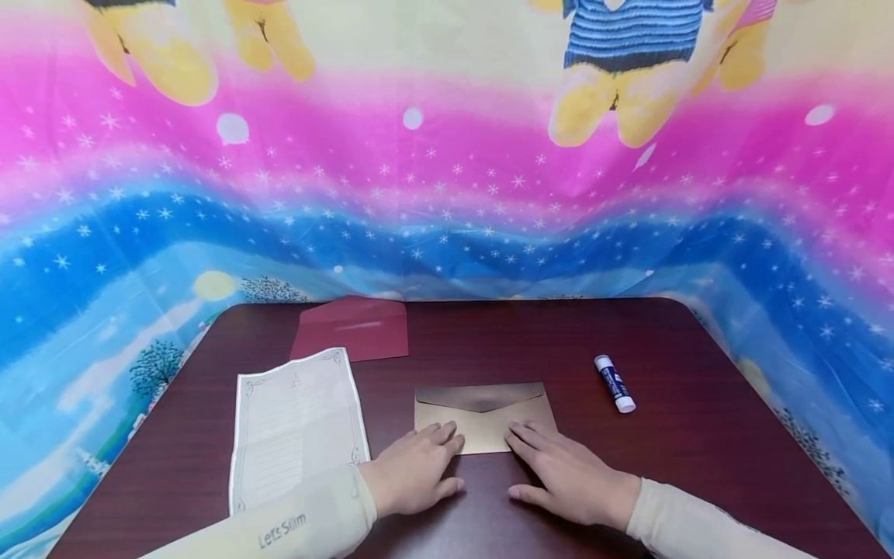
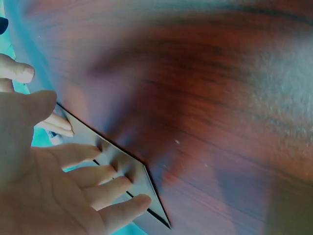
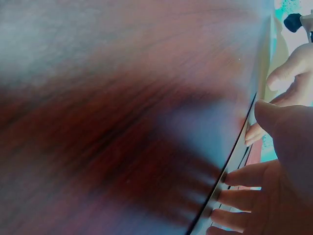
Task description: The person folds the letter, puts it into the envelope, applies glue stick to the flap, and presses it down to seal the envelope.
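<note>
A gold envelope [image 1: 482, 431] lies on the dark wooden table, its pointed flap [image 1: 482, 396] folded down toward me. My left hand [image 1: 417, 466] rests its fingertips on the envelope's near left part, fingers spread and fairly straight. On the near right part, the fingertips of my right hand [image 1: 569, 470] touch the paper in the same way. Both thumbs stay off the envelope, over the bare wood in front of it. In the left wrist view, the fingers [image 2: 105, 183] reach onto the envelope [image 2: 132, 169]; the right wrist view shows fingers [image 3: 242, 200] along its near edge.
Left of the envelope lies a white bordered sheet of paper [image 1: 300, 427], partly under the left sleeve. Behind it is a dark red envelope [image 1: 356, 334] at the table's far edge. A glue stick [image 1: 615, 384] lies to the right. A colourful curtain [image 1: 447, 178] surrounds the table.
</note>
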The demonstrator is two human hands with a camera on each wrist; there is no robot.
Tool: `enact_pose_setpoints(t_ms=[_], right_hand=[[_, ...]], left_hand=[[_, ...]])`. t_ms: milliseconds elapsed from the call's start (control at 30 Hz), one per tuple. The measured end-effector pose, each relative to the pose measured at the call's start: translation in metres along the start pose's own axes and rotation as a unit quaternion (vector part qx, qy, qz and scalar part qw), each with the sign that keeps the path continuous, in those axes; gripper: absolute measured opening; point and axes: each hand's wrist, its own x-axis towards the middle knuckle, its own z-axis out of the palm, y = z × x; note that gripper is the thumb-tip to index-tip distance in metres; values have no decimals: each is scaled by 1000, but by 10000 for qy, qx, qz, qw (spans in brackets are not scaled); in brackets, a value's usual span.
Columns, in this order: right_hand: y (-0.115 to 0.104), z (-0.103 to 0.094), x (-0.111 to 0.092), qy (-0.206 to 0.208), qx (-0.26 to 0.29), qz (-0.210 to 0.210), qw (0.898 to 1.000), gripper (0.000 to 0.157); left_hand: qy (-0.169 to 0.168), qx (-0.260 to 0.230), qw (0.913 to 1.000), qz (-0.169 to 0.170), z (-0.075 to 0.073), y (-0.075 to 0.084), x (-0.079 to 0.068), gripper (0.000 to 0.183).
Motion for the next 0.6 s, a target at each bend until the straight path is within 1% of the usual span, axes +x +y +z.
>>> enact_pose_setpoints(t_ms=[133, 233, 467, 600], right_hand=[[-1, 1, 4, -23, 106, 87, 9999, 76], [1, 0, 10, -38, 166, 169, 9997, 76], [9, -3, 25, -214, 299, 276, 9989, 77], [15, -4, 35, -229, 390, 328, 9984, 76]], left_hand=[[-44, -6, 10000, 38, 2, -4, 3, 62], [-81, -9, 10000, 33, 1, -7, 8, 63], [-184, 78, 9998, -64, -2, -13, 23, 66], [-210, -8, 9997, -124, -6, -17, 31, 65]])
